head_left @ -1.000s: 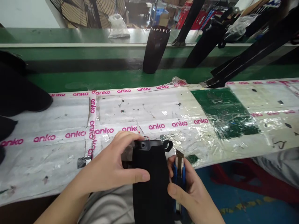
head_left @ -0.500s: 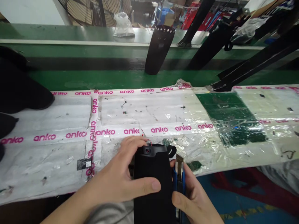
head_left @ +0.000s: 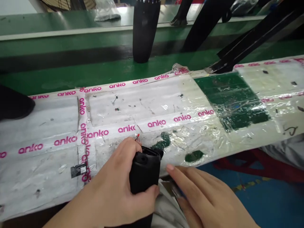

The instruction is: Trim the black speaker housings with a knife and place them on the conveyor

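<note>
My left hand is wrapped round a black fabric-covered portable speaker, held near upright over the table's front edge. Its top end has a dark rim, and thin wires with a small red and white connector stick out behind my fingers. To the right of the speaker, apart from it, my right hand grips a utility knife. Fingers hide most of the knife; only a blurred metal part shows below them. The speaker's lower part runs behind my left hand and out of the frame.
A table covered with taped plastic sheet lies ahead. Beyond it, a black tapered cylinder stands on a green surface. Dark slanted bars rise at the right; a black object is at the left. A dark label lies on the sheet.
The speaker has turned in my left hand and shifted slightly left. My right hand has moved away from its side with the knife, palm turned down. The view has tilted downward.
</note>
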`<state>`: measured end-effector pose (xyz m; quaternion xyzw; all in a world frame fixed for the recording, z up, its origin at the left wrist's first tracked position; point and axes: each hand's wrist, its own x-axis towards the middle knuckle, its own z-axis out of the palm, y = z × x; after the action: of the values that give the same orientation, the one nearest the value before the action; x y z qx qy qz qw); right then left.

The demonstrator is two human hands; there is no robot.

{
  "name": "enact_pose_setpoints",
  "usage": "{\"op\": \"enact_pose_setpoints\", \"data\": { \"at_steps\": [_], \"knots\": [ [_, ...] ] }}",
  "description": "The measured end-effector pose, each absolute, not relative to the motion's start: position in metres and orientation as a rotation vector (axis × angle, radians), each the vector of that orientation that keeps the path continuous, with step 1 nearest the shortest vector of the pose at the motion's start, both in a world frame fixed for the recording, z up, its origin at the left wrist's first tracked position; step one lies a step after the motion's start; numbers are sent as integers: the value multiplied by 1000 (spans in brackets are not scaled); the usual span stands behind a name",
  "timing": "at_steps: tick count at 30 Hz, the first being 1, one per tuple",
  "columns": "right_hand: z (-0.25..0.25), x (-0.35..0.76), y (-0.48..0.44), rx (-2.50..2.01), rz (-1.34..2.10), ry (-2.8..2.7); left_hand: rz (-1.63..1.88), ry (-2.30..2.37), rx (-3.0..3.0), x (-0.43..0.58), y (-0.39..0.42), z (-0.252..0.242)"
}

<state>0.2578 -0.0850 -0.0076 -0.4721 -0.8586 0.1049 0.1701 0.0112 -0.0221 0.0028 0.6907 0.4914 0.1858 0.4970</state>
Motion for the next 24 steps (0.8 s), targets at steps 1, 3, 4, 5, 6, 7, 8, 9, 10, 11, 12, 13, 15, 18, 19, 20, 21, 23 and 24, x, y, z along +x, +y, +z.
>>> {"op": "enact_pose_setpoints", "data": {
  "at_steps": [1,3,4,5,6,7,8,9,10,11,12,13,15,18,19,20,21,23,24],
  "knots": [
    [-5,257,-77,-1281,195,-2549,437,1189,1661,11,-22,1],
    [-1,254,-66,-1223,62,-2654,416,1191,1647,11,-23,-1],
    [-1,253,-63,-1219,36,-2680,416,1193,1647,10,-23,-2],
    [0,251,-60,-1219,19,-2697,419,1192,1651,10,-23,-2],
    [0,250,-59,-1221,8,-2706,426,1186,1656,10,-23,-2],
    [0,250,-59,-1220,1,-2709,429,1181,1658,10,-22,-2],
    [-1,250,-59,-1221,13,-2721,433,1179,1658,10,-22,-1],
    [-1,249,-59,-1220,30,-2729,433,1179,1656,11,-22,-1],
    [-1,249,-59,-1220,48,-2733,434,1183,1652,11,-22,0],
    [-1,249,-59,-1225,62,-2730,432,1191,1647,12,-22,0],
    [-2,248,-58,-1236,71,-2723,428,1204,1640,12,-22,1],
    [-2,248,-58,-1248,72,-2714,419,1213,1635,13,-23,1],
    [-2,246,-56,-1271,56,-2694,406,1219,1630,13,-23,2],
    [-2,242,-54,-1302,1,-2684,405,1205,1637,13,-22,1],
    [-2,242,-54,-1316,-29,-2678,408,1197,1646,13,-22,1],
    [-2,241,-54,-1330,-54,-2675,414,1189,1657,13,-22,1],
    [-2,241,-54,-1342,-76,-2671,420,1183,1668,14,-21,0],
    [-3,240,-54,-1363,-93,-2670,431,1173,1697,15,-20,0],
    [-3,240,-55,-1376,-90,-2672,431,1173,1706,16,-20,0]
  ]
}}
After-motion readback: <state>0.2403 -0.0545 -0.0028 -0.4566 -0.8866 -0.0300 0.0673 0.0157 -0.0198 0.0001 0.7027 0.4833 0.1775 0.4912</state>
